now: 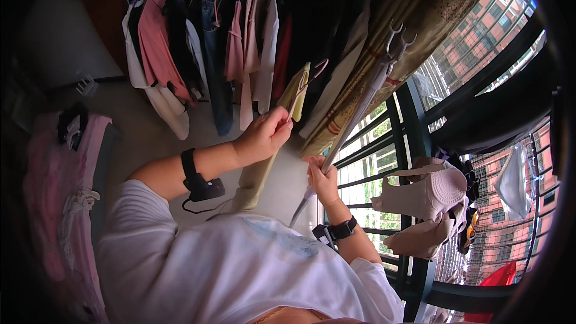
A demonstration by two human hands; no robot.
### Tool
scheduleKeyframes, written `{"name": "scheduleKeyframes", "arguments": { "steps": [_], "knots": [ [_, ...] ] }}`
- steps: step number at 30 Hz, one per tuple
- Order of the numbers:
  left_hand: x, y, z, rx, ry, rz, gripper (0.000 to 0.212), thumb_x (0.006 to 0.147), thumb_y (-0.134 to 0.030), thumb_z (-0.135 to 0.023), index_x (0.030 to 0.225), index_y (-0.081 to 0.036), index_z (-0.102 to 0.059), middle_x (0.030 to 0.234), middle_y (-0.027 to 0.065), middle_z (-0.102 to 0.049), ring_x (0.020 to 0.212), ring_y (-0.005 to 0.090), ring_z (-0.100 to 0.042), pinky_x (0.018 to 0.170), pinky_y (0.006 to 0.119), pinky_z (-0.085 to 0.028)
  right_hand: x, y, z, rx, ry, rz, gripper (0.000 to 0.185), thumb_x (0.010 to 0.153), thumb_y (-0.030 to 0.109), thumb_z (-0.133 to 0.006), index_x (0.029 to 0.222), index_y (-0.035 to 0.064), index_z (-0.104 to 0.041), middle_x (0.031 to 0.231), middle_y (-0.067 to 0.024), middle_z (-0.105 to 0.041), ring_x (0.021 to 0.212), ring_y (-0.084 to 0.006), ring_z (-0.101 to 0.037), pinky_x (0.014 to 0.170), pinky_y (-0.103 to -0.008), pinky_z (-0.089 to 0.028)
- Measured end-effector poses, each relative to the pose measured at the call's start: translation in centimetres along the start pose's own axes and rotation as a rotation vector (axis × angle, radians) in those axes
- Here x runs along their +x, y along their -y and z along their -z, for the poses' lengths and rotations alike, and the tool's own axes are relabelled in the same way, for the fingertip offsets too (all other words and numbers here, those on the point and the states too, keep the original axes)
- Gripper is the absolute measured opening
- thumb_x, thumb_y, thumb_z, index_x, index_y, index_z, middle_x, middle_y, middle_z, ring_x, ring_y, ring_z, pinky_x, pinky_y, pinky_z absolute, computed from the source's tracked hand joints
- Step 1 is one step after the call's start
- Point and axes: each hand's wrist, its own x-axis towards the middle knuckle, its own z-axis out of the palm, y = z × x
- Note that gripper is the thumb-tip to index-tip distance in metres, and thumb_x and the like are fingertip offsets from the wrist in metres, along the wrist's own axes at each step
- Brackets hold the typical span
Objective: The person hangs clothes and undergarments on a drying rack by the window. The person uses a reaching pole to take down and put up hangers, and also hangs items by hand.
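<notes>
My left hand (265,135) is closed on a thin pink clothes hanger (320,68), its hook pointing up and right. Pale yellow-green trousers (255,183) hang on this hanger and reach down past my forearm. To the right, my right hand (322,179) grips a grey telescopic clothes pole (353,121). The pole leans up to the right and ends in a forked double hook (396,45), which holds nothing. Its lower end runs down beside my white T-shirt.
Garments (157,40) hang in a row ahead. A patterned brown curtain (432,18) falls beside the barred window (416,121). Light-coloured bras (418,198) hang at the window on the right. At the left stands a surface with pink bedding (45,180).
</notes>
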Motion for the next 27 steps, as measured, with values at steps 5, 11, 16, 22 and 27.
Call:
{"name": "scheduleKeyframes", "arguments": {
  "steps": [5, 11, 16, 22, 27],
  "knots": [
    [-2.3, 4.2, -4.7, 0.142, 0.003, -0.223, 0.014, 0.082, -0.007, -0.056, 0.087, -0.001, -0.045, 0.073, 0.0141, -0.053, 0.067, 0.0306, -0.055, 0.058, 0.036, -0.044, 3.8, 4.9, -2.7, 0.075, 0.063, 0.151, 0.021, 0.089, 0.016, -0.054, 0.103, 0.0018, -0.058, 0.069, 0.0021, -0.05, 0.048, -0.003, -0.043, 0.041, -0.0188, -0.033],
    [2.7, 4.2, 0.7, 0.264, 0.308, -0.172, 0.02, 0.082, -0.021, -0.059, 0.084, -0.002, -0.052, 0.075, 0.0137, -0.056, 0.072, 0.0327, -0.057, 0.062, 0.038, -0.045, 6.1, 3.9, -2.1, -0.096, -0.074, 0.078, 0.014, 0.086, 0.013, -0.055, 0.08, 0.0022, -0.059, 0.059, 0.0036, -0.051, 0.048, -0.0031, -0.044, 0.044, -0.0193, -0.034],
    [15.1, 11.5, 12.5, 0.193, -0.161, -0.066, 0.029, 0.088, -0.016, -0.051, 0.114, -0.003, -0.05, 0.096, 0.0116, -0.06, 0.087, 0.0183, -0.058, 0.077, 0.029, -0.046, 5.7, 4.0, -1.7, -0.164, -0.081, -0.055, 0.014, 0.088, 0.013, -0.055, 0.08, 0.0026, -0.06, 0.061, 0.0058, -0.047, 0.051, -0.0013, -0.038, 0.044, -0.0187, -0.03],
    [30.3, 18.2, 23.0, 0.312, -0.241, 0.395, 0.07, 0.085, -0.039, -0.051, 0.137, -0.002, -0.022, 0.136, 0.0227, -0.032, 0.126, 0.0314, -0.033, 0.101, 0.035, -0.03, 4.4, 5.0, -4.5, -0.269, -0.133, -0.166, 0.01, 0.086, 0.01, -0.058, 0.086, 0.0021, -0.062, 0.066, 0.0049, -0.051, 0.054, -0.0016, -0.039, 0.046, -0.0188, -0.031],
    [38.1, 21.3, 24.0, -0.147, -0.225, 0.44, 0.069, 0.085, -0.042, -0.051, 0.139, -0.018, -0.015, 0.138, 0.0164, -0.028, 0.122, 0.0386, -0.033, 0.084, 0.066, -0.029, 3.9, 6.0, -7.2, -0.279, -0.167, -0.236, 0.008, 0.084, 0.005, -0.056, 0.088, 0.0021, -0.063, 0.075, 0.0012, -0.058, 0.056, -0.0026, -0.045, 0.046, -0.0182, -0.035]
  ]
}}
